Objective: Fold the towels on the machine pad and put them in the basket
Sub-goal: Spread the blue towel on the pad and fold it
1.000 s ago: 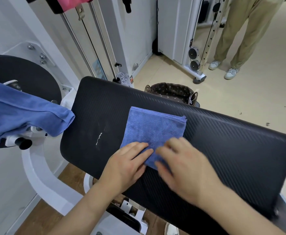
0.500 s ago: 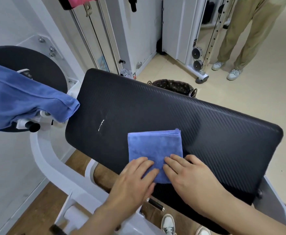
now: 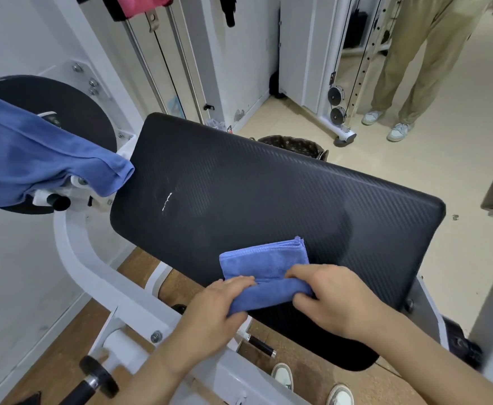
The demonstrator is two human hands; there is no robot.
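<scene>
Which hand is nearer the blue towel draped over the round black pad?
Left. Both hands grip the folded blue towel; the left hand is right of the draped towel, the right hand farther right.

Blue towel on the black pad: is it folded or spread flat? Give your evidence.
Folded. The blue towel shows stacked layers at its far corner, and the left hand and right hand grip its rolled near edge.

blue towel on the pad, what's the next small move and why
Probably fold the lifted near edge forward over the far half. The left hand and right hand both grip the near edge of the blue towel, raised, while its far half lies flat on the pad. The basket beyond comes after.
</scene>
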